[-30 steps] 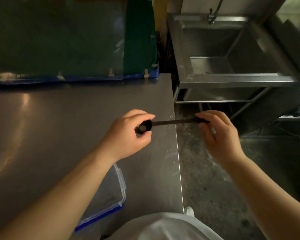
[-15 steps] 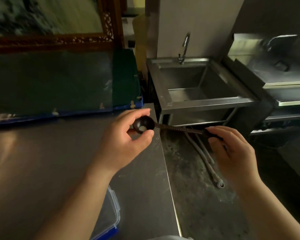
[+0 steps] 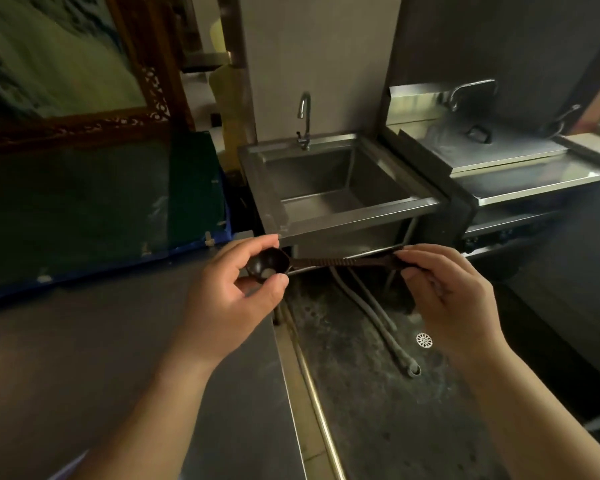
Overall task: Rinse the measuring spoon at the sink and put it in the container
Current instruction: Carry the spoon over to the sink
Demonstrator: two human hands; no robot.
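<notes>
I hold a dark brown measuring spoon (image 3: 329,262) level between both hands, in front of the sink. My left hand (image 3: 234,299) pinches its round bowl, which has a pale speck inside. My right hand (image 3: 447,292) grips the far end of the ribbed handle. The steel sink (image 3: 357,211) stands just beyond, its basin dry, with a curved tap (image 3: 305,116) at its back rim. The container is almost out of view; only a pale corner (image 3: 73,464) shows at the bottom left.
A steel worktable (image 3: 84,358) lies under my left arm. Grey drain hoses (image 3: 378,317) and a round floor drain (image 3: 424,340) are on the stained floor below the sink. A second steel unit (image 3: 506,157) stands to the right. A framed picture (image 3: 49,64) leans behind the table.
The view has lifted from the table toward the sink, which now looks closer. Both hands have kept hold of the spoon. The blue-edged container has slid nearly out of view.
</notes>
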